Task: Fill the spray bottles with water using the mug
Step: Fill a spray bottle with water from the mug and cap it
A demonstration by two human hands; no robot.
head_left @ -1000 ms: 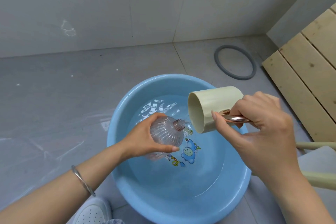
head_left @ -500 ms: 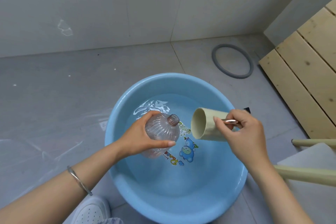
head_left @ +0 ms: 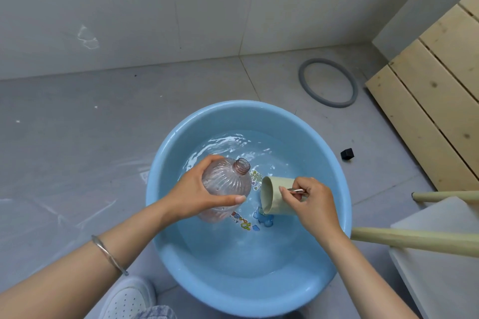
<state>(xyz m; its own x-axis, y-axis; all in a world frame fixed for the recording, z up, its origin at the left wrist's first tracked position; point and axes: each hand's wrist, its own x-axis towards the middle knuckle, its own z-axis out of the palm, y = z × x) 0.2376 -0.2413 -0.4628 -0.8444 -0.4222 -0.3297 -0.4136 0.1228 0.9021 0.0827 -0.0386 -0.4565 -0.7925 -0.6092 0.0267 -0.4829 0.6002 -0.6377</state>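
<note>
Where the grips stood: both over the basin (head_left: 233, 109), above its water (head_left: 246, 254).
Left grip (head_left: 197, 194): clenched round the bottle (head_left: 228, 181), thumb along the near side, fingers over the far side.
Right grip (head_left: 313, 202): pinched the mug (head_left: 274, 197) by its metal handle (head_left: 297, 190).
Hidden: the mug's far side lay behind the right grip, and part of the bottle's body behind the left grip. Whether the bottle touched the water could not be told.
Bottle: uncapped and tilted, neck pointing away and right; it sat just left of the mug, apart from it.
Mug: lay on its side, mouth facing left, lower lip at the water.
</note>
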